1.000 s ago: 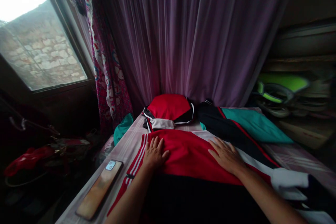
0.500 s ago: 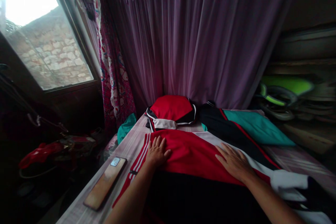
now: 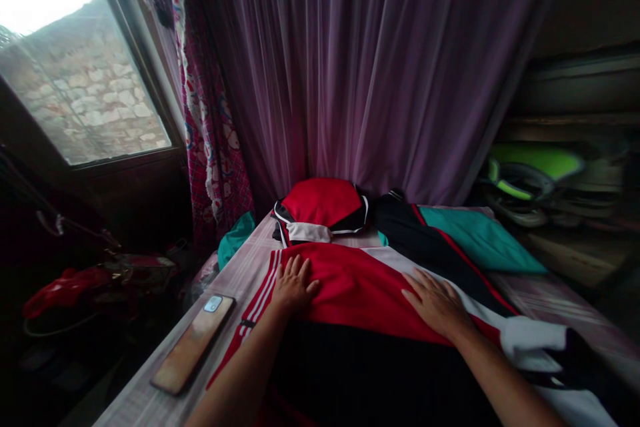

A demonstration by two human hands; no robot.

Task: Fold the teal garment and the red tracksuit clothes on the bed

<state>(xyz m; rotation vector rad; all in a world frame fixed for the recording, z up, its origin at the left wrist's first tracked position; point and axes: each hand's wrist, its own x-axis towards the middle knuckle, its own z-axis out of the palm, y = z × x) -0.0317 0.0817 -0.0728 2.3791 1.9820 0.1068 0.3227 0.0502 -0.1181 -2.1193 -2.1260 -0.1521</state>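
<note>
A red and black sports garment (image 3: pixel 360 293) with white stripes lies spread on the bed in front of me. My left hand (image 3: pixel 293 283) rests flat on its red part near the striped left edge, fingers stretched out. My right hand (image 3: pixel 437 303) lies flat on the red part further right, fingers apart. Neither hand holds anything.
A folded red, black and white garment (image 3: pixel 320 210) sits beyond my hands by the purple curtain (image 3: pixel 375 67). A black and teal garment (image 3: pixel 460 237) lies at the right. A phone (image 3: pixel 193 343) rests on the bed's left edge (image 3: pixel 150 393). A window (image 3: pixel 75 73) is at the left.
Both hands stay flat on the red garment in nearly the same spots. The view has swung slightly left and right with my head.
</note>
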